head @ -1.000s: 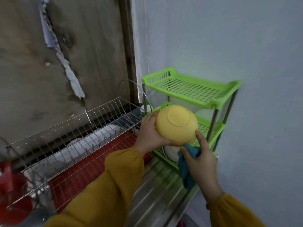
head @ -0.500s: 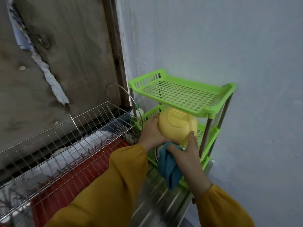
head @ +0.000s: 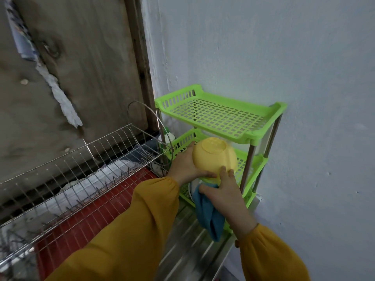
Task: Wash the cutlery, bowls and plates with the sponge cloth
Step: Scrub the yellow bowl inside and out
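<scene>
Yellow plastic is the matter in hand: a yellow bowl (head: 215,157) is held upside down, its flat foot tilted up toward the camera and its mouth turned down and away. It is held at the open front of the middle shelf (head: 242,162) of a green rack (head: 261,136) that is set in the corner against the wall. The bowl is gripped at its left side by the left hand (head: 185,167), whose thumb is laid along the near rim, while its fingers are hidden behind the bowl. The right hand (head: 223,192) is placed just below, on the near side. Two of its fingertips (head: 223,169) are pressed to the bowl's lower edge, and a blue sponge cloth (head: 209,217) is bunched under its palm and hangs over the steel counter (head: 188,256). The bowl's weight is judged to be carried mainly by the left hand, and the bowl to be about to be shelved rather than scrubbed. From the grip the shelf lies forward and slightly right, under the top tier, so the clearance overhead is what must be watched. A white dish (head: 191,186) is seen on the lowest tier, beneath the hands. A wire dish rack (head: 81,159) is seen to the left, apart from the bowl.
</scene>
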Demonstrator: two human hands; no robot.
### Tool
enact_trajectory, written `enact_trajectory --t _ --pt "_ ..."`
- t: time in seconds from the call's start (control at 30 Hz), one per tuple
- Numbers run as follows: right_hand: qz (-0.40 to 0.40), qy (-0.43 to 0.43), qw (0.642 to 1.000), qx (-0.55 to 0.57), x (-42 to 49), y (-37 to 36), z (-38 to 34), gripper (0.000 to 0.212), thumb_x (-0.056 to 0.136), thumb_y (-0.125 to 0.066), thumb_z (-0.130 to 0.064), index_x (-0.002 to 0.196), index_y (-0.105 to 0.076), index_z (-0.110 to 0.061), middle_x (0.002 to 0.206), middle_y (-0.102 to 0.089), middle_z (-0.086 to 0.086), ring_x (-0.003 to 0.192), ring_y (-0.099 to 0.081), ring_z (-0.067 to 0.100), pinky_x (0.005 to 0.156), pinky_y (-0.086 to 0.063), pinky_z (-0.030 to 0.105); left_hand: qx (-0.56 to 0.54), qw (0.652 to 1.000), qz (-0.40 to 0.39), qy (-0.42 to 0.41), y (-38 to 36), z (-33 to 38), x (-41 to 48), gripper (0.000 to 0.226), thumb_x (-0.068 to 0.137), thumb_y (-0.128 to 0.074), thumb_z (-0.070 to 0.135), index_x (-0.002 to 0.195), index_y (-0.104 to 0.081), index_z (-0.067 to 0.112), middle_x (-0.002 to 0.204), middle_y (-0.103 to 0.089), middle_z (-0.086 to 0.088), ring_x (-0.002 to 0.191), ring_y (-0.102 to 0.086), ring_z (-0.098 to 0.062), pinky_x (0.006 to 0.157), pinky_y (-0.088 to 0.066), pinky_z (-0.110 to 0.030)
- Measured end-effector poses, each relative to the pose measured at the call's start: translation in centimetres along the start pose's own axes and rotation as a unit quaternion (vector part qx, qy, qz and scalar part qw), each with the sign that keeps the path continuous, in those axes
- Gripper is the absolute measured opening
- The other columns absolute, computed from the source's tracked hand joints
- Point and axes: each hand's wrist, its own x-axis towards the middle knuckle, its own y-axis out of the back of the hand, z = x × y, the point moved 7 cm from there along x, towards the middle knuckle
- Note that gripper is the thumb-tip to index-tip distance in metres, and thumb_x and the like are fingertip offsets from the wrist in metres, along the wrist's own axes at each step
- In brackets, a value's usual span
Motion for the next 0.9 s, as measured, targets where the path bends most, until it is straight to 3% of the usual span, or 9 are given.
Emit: enact_trajectory --t 0.27,0.4,0.5,0.63,0.77,0.83,0.9 --pt "0.018 0.043 0.998 -0.029 -0.4 0.2 -0.3 0.092 0.086 -0.065 -0.034 0.156 -0.008 -0.014 0.163 0.004 0.008 0.147 -0.018 0.027 0.108 -0.03 0.031 -0.003 0.999 0.034 -0.015 -0.1 -0.3 -0.9 0.111 0.068 -0.077 0.062 0.153 -0.024 0.016 0.156 -0.03 -0.003 0.141 -0.03 -0.022 0.115 -0.03 -0.044" --pt "0.088 0.129 0.988 -0.008 -1.4 0.2 -0.1 0.085 0.082 -0.071 -0.023 0.153 -0.025 -0.017 0.161 -0.016 0.006 0.146 -0.021 0.02 0.11 -0.026 0.026 -0.024 0.997 0.065 -0.02 0.7 -0.6 -3.6 0.088 0.083 -0.07 0.05 0.152 -0.027 0.018 0.157 -0.027 -0.004 0.145 -0.022 -0.02 0.118 -0.022 -0.037" --pt "0.144 0.178 0.973 0.024 -3.2 -0.4 0.3 0.067 0.081 -0.072 -0.014 0.143 -0.046 -0.015 0.139 -0.043 0.004 0.127 -0.042 0.018 0.095 -0.031 0.017 -0.038 0.995 0.095 -0.021 1.9 -0.7 -6.9 0.073 0.088 -0.066 0.043 0.15 -0.033 0.021 0.157 -0.028 -0.003 0.144 -0.023 -0.018 0.118 -0.023 -0.038" --pt "0.162 0.248 0.954 0.039 -6.5 -2.7 -1.0 0.044 0.079 -0.065 -0.024 0.122 -0.064 -0.014 0.109 -0.051 -0.005 0.096 -0.051 0.01 0.079 -0.039 0.023 -0.033 0.988 0.15 -0.014 4.4 -2.4 -12.8 0.055 0.091 -0.065 0.035 0.141 -0.047 0.021 0.153 -0.035 -0.001 0.143 -0.025 -0.017 0.116 -0.022 -0.032" --pt "0.139 0.329 0.934 0.031 -10.6 -7.3 -3.3 0.038 0.08 -0.057 -0.036 0.105 -0.071 -0.011 0.104 -0.059 0.002 0.091 -0.054 0.009 0.08 -0.043 0.019 -0.014 0.977 0.21 0.015 7.0 -5.5 -20.6 0.041 0.093 -0.063 0.031 0.132 -0.054 0.024 0.146 -0.041 0.003 0.137 -0.03 -0.011 0.109 -0.018 -0.02" --pt "0.135 0.372 0.918 0.023 -13.2 -10.2 -4.6 0.036 0.08 -0.059 -0.034 0.103 -0.072 -0.01 0.104 -0.06 0.005 0.093 -0.055 0.012 0.084 -0.038 0.008 0.011 0.971 0.236 0.028 8.1 -7.5 -25.2 0.038 0.093 -0.062 0.029 0.13 -0.055 0.023 0.142 -0.044 0.004 0.134 -0.032 -0.009 0.109 -0.022 -0.022" --pt "0.129 0.42 0.898 0.023 -16.0 -13.1 -5.9 0.033 0.079 -0.061 -0.029 0.102 -0.072 -0.007 0.103 -0.06 0.009 0.093 -0.054 0.013 0.085 -0.037 0.006 0.054 0.96 0.272 0.032 9.3 -9.5 -29.9 0.034 0.092 -0.064 0.023 0.126 -0.059 0.018 0.134 -0.052 0.001 0.129 -0.04 -0.012 0.11 -0.033 -0.029"
